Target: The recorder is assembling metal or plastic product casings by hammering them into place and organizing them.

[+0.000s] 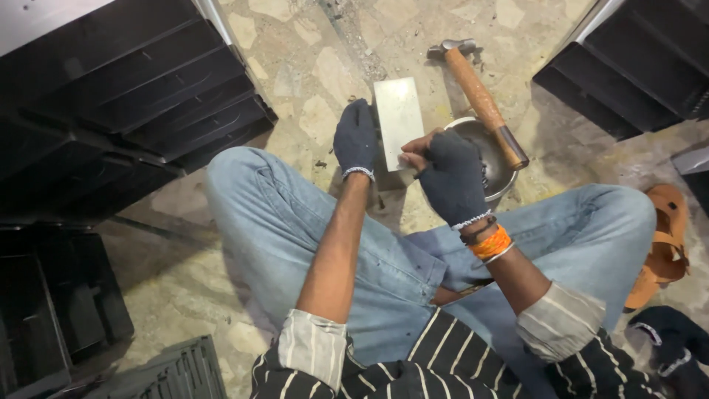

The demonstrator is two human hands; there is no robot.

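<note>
I sit cross-legged on a stone floor in blue jeans. My left hand [356,139], in a dark glove, rests against the left edge of a flat grey metal block [399,118] lying on the floor. My right hand [450,174], in a dark fingerless glove, pinches something small and pale at the block's near right corner; what it is I cannot tell. A hammer [480,92] with a wooden handle lies just right of the block, its handle resting across a round steel bowl [491,159].
Stacks of black ridged plastic parts [148,96] stand at the left, another stack [635,59] at the upper right. A black crate [177,373] sits at the bottom left. An orange sandal [665,244] and a dark glove [676,340] lie at the right.
</note>
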